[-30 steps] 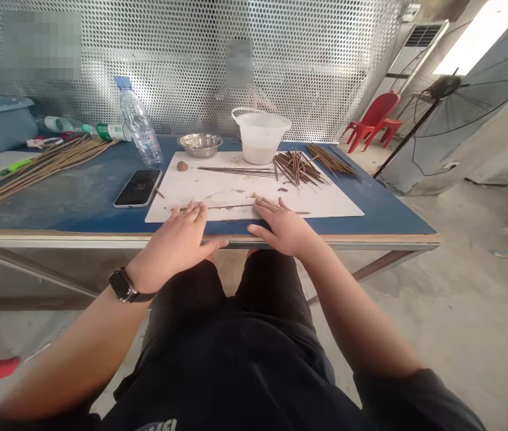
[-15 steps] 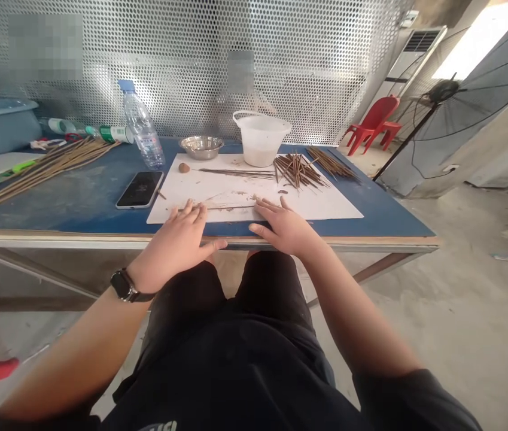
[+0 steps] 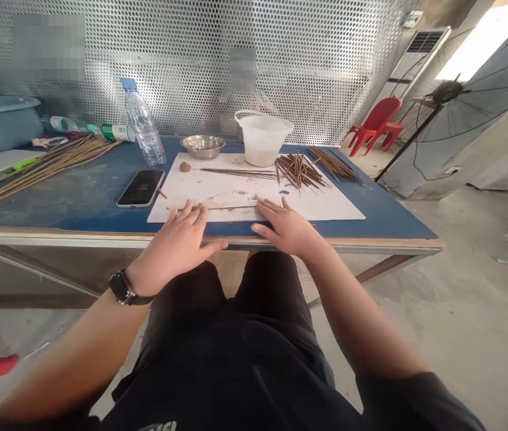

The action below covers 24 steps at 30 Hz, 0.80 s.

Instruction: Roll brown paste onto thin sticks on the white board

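The thin brown stick (image 3: 232,208) lies near the front edge of the white board (image 3: 334,208), under the fingertips of my left hand (image 3: 178,236) and right hand (image 3: 286,228), both flat, palms down, thumbs apart. The end that poked out beyond my right hand a second ago no longer shows, while my hands have barely moved, so I judge the stick is shifting beneath my fingers. Behind it lie the thin rods (image 3: 238,173) and a brown lump (image 3: 185,167).
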Motion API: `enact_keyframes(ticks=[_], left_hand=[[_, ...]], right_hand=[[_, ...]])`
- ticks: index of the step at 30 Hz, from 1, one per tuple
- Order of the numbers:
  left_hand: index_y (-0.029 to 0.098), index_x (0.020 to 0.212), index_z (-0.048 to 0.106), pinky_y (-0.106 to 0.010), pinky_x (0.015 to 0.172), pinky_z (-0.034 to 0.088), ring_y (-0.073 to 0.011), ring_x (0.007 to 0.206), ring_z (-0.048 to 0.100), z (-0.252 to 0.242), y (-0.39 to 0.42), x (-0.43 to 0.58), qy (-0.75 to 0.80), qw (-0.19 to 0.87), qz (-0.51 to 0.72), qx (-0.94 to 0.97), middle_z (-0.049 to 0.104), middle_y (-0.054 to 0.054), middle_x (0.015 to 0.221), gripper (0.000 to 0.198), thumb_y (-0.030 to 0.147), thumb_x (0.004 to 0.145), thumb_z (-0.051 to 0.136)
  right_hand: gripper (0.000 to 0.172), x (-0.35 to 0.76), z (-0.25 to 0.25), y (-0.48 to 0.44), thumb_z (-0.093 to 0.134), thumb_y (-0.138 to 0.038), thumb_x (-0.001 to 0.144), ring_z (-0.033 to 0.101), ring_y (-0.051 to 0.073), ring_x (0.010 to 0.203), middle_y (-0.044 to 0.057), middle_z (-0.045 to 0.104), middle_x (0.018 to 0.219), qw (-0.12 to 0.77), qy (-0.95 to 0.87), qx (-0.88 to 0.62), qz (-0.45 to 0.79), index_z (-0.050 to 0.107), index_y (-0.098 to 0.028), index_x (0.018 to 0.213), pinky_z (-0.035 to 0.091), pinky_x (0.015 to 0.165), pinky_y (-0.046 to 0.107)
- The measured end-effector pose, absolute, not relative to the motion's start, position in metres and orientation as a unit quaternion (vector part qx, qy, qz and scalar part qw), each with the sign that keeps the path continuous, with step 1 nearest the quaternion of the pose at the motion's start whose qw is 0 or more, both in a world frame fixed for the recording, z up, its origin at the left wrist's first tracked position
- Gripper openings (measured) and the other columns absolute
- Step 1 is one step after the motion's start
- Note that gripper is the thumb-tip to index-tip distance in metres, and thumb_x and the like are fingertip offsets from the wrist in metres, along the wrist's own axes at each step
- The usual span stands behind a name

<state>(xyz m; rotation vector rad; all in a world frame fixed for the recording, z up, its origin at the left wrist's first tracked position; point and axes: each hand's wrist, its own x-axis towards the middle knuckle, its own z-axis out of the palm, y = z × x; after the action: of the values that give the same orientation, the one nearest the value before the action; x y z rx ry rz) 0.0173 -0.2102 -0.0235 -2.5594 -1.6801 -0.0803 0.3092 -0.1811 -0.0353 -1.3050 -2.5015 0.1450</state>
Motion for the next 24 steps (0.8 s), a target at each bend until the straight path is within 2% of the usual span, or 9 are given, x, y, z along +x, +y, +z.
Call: enact_keyframes(ticks=[4,9,16,19,24], left_hand=[[-0.008,0.174,0.032,-0.064,0.137,0.03,-0.0478,0.172,0.026,-0.02,-0.194,0.02,-0.559,0.059,-0.012,-0.827,0.036,-0.031,0.179,0.104,0.071,0.11,0.05],[0.002,0.176,0.036,-0.064,0.136,0.032,-0.0457,0.171,0.029,-0.027,-0.207,0.011,-0.539,0.05,-0.039,-0.84,0.039,-0.027,0.18,0.101,0.078,0.109,0.042],[0.001,0.177,0.033,-0.066,0.136,0.03,-0.0484,0.171,0.027,-0.026,-0.205,0.012,-0.547,0.043,-0.043,-0.835,0.039,-0.028,0.18,0.103,0.078,0.109,0.041],[0.003,0.178,0.033,-0.064,0.136,0.029,-0.0476,0.172,0.026,-0.021,-0.193,0.018,-0.544,0.051,-0.055,-0.836,0.039,-0.027,0.18,0.103,0.079,0.109,0.043],[-0.002,0.176,0.033,-0.059,0.14,0.025,-0.0442,0.172,0.029,-0.016,-0.187,0.027,-0.518,0.032,-0.048,-0.853,0.035,-0.029,0.181,0.103,0.074,0.109,0.051]], right_hand=[[0.087,0.305,-0.031,-0.167,0.036,-0.067,0.115,0.037,0.041,0.169,0.026,0.042,0.178,0.131,-0.866,-0.479,0.061,0.046,-0.001,0.171,0.018,0.141,0.067],[0.088,0.313,-0.033,-0.174,0.033,-0.072,0.113,0.04,0.041,0.168,0.024,0.043,0.178,0.15,-0.876,-0.455,0.06,0.048,-0.007,0.171,0.019,0.14,0.069],[0.092,0.312,-0.032,-0.174,0.033,-0.075,0.112,0.037,0.04,0.169,0.024,0.04,0.18,0.143,-0.873,-0.462,0.063,0.045,-0.008,0.173,0.02,0.141,0.067],[0.094,0.303,-0.029,-0.165,0.032,-0.076,0.112,0.036,0.041,0.17,0.026,0.043,0.178,0.135,-0.868,-0.474,0.06,0.045,-0.005,0.173,0.022,0.141,0.066],[0.096,0.289,-0.026,-0.159,0.034,-0.074,0.113,0.035,0.04,0.17,0.028,0.042,0.178,0.129,-0.876,-0.461,0.063,0.044,0.001,0.172,0.023,0.141,0.061]])
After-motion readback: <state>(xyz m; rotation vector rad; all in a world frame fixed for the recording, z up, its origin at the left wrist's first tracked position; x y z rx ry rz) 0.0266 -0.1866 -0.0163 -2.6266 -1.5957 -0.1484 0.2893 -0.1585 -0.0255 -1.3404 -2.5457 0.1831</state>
